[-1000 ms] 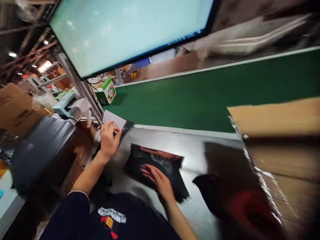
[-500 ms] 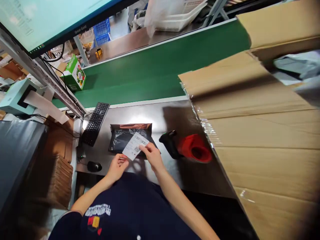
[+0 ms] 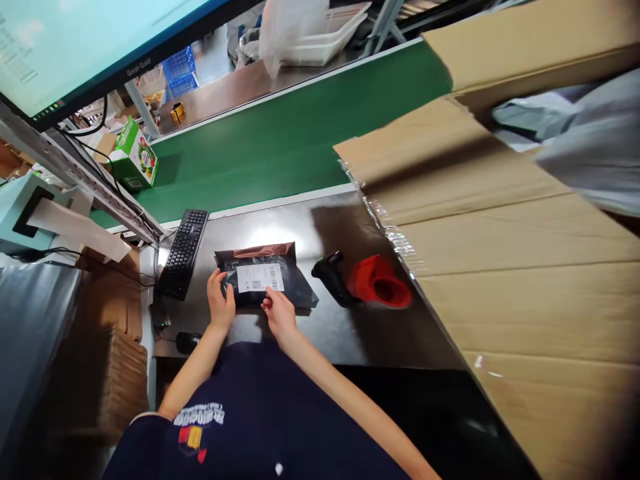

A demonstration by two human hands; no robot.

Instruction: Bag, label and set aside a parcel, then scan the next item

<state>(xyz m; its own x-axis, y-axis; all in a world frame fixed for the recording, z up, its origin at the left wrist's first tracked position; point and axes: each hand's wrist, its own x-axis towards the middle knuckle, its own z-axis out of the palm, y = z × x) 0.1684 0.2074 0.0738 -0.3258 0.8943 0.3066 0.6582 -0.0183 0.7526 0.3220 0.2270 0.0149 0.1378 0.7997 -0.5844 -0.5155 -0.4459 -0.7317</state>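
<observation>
A black plastic mailer bag [image 3: 295,293] with a copper-coloured top strip lies flat on the dark worktop [image 3: 350,340]. A white barcode shipping label [image 3: 260,278] rests flat on the bag. My left hand [image 3: 221,303] lies against the bag's lower left part, its fingers pointing up. My right hand [image 3: 279,315] sits at the bag's lower edge, with its fingertips at the bottom of the label. Neither hand grips anything.
A black keyboard [image 3: 183,253] and a mouse [image 3: 187,342] lie left of the bag. To the right are a black barcode scanner [image 3: 331,278] and a red object [image 3: 379,282]. A large cardboard box [image 3: 480,267] overhangs the right side, behind which runs a green conveyor belt [image 3: 260,147].
The label has gone from being held between my hands above the bag to lying flat on it. Both hands have moved down onto the bag.
</observation>
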